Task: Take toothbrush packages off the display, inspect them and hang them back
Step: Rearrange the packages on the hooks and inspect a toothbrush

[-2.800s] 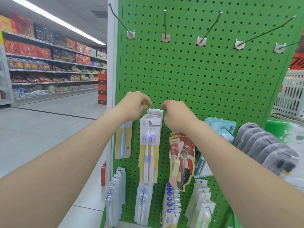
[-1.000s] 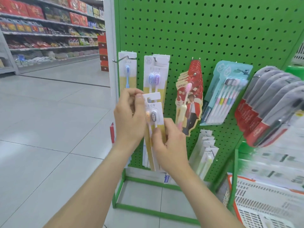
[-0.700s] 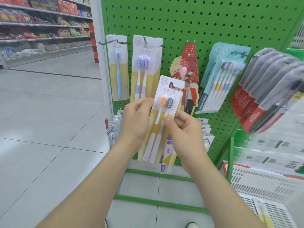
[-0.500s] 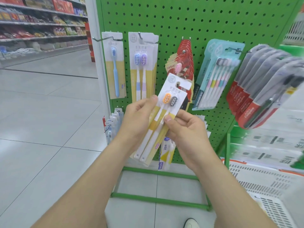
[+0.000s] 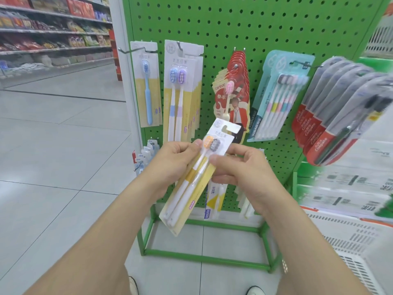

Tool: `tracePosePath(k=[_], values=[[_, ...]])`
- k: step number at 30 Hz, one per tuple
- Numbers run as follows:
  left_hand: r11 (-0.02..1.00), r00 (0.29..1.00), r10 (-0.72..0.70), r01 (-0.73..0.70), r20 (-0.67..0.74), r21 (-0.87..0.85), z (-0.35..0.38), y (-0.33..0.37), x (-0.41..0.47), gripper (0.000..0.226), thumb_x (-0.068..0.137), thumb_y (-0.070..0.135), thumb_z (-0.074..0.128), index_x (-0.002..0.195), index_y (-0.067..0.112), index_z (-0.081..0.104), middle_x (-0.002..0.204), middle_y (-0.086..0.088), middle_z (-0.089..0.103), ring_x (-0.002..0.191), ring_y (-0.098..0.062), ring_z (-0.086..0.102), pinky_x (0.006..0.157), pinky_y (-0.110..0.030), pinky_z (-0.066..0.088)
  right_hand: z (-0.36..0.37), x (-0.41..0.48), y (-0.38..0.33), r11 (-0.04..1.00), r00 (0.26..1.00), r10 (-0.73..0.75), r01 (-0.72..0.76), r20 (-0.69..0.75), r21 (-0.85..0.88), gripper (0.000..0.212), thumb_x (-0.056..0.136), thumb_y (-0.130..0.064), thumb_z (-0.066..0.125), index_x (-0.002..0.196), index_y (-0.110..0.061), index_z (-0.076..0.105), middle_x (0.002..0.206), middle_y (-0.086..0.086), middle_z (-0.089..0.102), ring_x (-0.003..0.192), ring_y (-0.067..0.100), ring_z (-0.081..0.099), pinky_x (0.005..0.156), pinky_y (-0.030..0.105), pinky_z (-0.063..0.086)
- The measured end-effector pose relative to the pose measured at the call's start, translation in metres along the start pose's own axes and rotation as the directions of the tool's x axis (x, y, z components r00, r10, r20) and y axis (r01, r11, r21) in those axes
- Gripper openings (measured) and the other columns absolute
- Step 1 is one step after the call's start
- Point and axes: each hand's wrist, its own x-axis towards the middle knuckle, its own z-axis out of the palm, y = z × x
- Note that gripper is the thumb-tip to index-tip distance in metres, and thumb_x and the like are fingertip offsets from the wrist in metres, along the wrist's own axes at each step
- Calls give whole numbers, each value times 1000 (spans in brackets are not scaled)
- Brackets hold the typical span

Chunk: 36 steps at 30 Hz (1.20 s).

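Since the earliest frame, both hands have come down from the hook row, and one pack is off its hook and held in front of the display.

I note the left hand [image 5: 172, 160] pinching the left edge of a yellow-and-white card twin toothbrush pack [image 5: 192, 194], thumb beside the orange brush head. The right hand [image 5: 240, 173] grips the right edge, with the thumb on the front just below the grey brush head and the fingers curled behind. The pack is tilted, hang-tab up and to the right, lower end down and to the left, and it touches no hook.

Below the forearms, two shoe tips [image 5: 255, 291] show on the pale tiled floor [image 5: 53, 145]. A white plastic basket [image 5: 350, 241] stands at lower right, beside the green metal base frame [image 5: 204, 256].

On the green perforated display board [image 5: 255, 28], hanging left to right:
- a single blue toothbrush card [image 5: 146, 86];
- a stack of twin packs with blue and purple heads [image 5: 178, 92];
- a stack of red shaped cards with a pink brush [image 5: 231, 96];
- a teal multi-brush pack [image 5: 278, 96];
- a row of grey-and-red Colgate packs [image 5: 331, 116], blurred.

Smaller packs hang on the row beneath, partly hidden by the hands.

Far left, across the aisle, stocked store shelves [image 5: 53, 28] run along the wall. Their goods are too blurred to identify.
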Motion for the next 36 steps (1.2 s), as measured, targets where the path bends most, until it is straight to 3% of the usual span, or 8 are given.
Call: tracePosePath(k=[4, 8, 13, 17, 25, 26, 27, 36], values=[[1000, 999, -28, 28, 26, 1, -3, -4, 2, 46, 110, 36, 57, 90, 0, 78, 93, 24, 72, 87, 17, 57, 58, -9, 48, -2, 3, -5, 994, 993, 0, 13, -116, 110, 27, 107, -27, 62, 113, -4, 75, 101, 21, 80, 86, 35, 77, 77, 42, 65], [1000, 999, -27, 27, 35, 14, -5, -4, -1, 45, 110, 33, 57, 92, -4, 77, 71, 7, 76, 60, 3, 68, 59, -13, 50, -3, 2, -5, 996, 996, 29, -22, -79, 88, 20, 106, -11, 57, 109, -2, 75, 98, 23, 80, 86, 38, 76, 72, 39, 65], [997, 999, -17, 14, 40, 79, -9, -2, -1, 35, 107, 31, 64, 94, 5, 84, 104, 15, 82, 91, 3, 75, 85, -23, 56, -1, 0, -4, 986, 990, 112, -101, -80, 131, 35, 108, -28, 54, 109, 2, 73, 94, 26, 79, 75, 35, 76, 65, 37, 63], [991, 997, -68, 62, 41, 121, -11, 2, -3, 41, 105, 30, 67, 97, -7, 80, 75, 11, 78, 60, 5, 68, 58, -14, 50, -2, 2, -3, 985, 988, 119, -106, -95, 138, 35, 110, -21, 53, 110, 9, 71, 90, 26, 78, 68, 33, 76, 56, 32, 62], [983, 991, 127, -120, -41, 137, -10, 4, -10, 47, 106, 35, 65, 72, 5, 77, 101, -19, 62, 51, -6, 57, 57, -18, 45, -1, -3, -4, 999, 999, 21, -22, 38, 28, 36, 105, -37, 62, 115, -5, 76, 102, 17, 81, 90, 34, 80, 73, 39, 65], [974, 982, 181, -172, -54, 146, -8, 5, -11, 46, 106, 38, 65, 73, 8, 78, 58, 4, 50, 54, -13, 52, 57, -22, 42, 1, -4, -4, 1000, 999, -6, 7, 48, -18, 31, 102, -33, 67, 117, -7, 75, 102, 14, 82, 92, 34, 80, 77, 42, 65], [967, 974, 219, -208, -64, 145, -8, 4, -12, 45, 105, 42, 65, 77, 11, 80, 71, -23, 71, 57, -19, 52, 58, -26, 41, 2, -5, -3, 998, 998, -29, 31, 48, -46, 28, 100, -29, 71, 117, -8, 74, 101, 12, 82, 92, 33, 80, 79, 44, 66], [966, 983, 185, -183, 5, 182, -16, 9, -11, 16, 99, 16, 70, 86, 14, 79, 85, -19, 77, 70, -25, 65, 79, -40, 53, -1, 1, 3, 992, 987, -124, 124, -107, -4, 16, 97, -8, 71, 111, -2, 74, 99, 17, 81, 92, 51, 73, 81, 53, 63]])
